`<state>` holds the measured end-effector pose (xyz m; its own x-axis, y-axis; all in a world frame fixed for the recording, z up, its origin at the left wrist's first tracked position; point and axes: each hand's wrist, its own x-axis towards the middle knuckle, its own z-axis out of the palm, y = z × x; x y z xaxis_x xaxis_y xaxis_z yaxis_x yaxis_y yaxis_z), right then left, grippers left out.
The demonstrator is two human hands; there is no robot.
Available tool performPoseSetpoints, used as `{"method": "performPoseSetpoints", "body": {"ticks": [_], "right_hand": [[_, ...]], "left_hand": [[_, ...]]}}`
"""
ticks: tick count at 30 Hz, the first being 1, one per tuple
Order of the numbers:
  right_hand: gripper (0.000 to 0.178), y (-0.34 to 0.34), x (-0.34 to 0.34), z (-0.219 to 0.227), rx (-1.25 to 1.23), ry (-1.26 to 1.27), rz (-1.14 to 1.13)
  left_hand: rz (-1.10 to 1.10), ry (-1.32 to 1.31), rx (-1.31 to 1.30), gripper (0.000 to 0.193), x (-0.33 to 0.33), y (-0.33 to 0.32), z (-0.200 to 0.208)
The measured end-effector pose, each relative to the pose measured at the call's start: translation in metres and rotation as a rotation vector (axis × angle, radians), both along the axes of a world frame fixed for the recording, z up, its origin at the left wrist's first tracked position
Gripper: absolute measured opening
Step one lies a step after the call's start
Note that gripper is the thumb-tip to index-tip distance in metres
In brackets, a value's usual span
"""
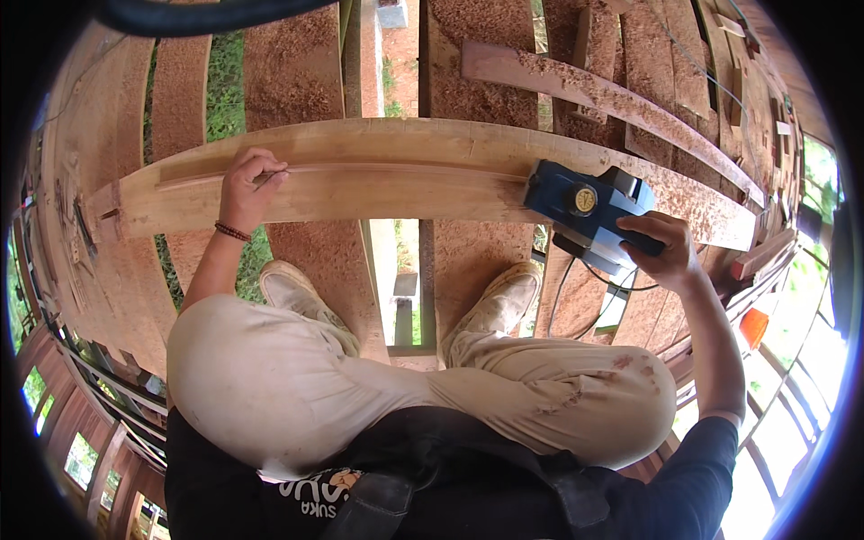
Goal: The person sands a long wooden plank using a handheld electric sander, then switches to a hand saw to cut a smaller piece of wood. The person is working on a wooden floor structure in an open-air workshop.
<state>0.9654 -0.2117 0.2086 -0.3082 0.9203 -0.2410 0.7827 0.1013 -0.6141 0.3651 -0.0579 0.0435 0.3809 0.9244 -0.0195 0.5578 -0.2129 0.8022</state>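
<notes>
A long, pale wooden board (pixel 396 200) lies crosswise in front of my knees. My right hand (pixel 670 254) is wrapped round the rear handle of a blue electric hand planer (pixel 589 209), which rests on the board's right part. Over the board's left part, my left hand (pixel 241 191) is closed in a pinch on a short, thin, dark stick-like piece (pixel 270 178); its exact kind is too small to tell. A long thin line or narrow strip (pixel 405 171) runs along the board from near my left hand to the planer.
Shavings cover the spaced floor planks (pixel 292 81), with grass and ground showing through the gaps. A narrow curved plank (pixel 612 94) lies beyond the board at right. The planer's black cord (pixel 556 297) loops down beside my right shoe (pixel 502 292). An orange object (pixel 753 328) sits far right.
</notes>
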Motion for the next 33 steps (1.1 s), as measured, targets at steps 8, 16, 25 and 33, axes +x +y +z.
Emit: {"method": "performPoseSetpoints", "body": {"ticks": [8, 16, 25, 33], "right_hand": [[0.032, 0.041, -0.104, -0.012, 0.060, 0.039, 0.023], [0.037, 0.101, -0.169, 0.000, 0.120, 0.165, 0.105], [0.038, 0.040, -0.024, 0.070, 0.011, 0.230, -0.850], [0.045, 0.023, 0.027, 0.052, 0.114, 0.091, -1.047]], "left_hand": [[0.037, -0.043, -0.080, 0.009, 0.004, 0.002, 0.006], [-0.102, 0.155, 0.224, 0.009, 0.013, 0.004, 0.010], [-0.082, 0.139, -0.016, 0.009, -0.055, 0.006, 0.069], [0.157, -0.065, -0.533, 0.015, -0.037, 0.000, 0.086]]}}
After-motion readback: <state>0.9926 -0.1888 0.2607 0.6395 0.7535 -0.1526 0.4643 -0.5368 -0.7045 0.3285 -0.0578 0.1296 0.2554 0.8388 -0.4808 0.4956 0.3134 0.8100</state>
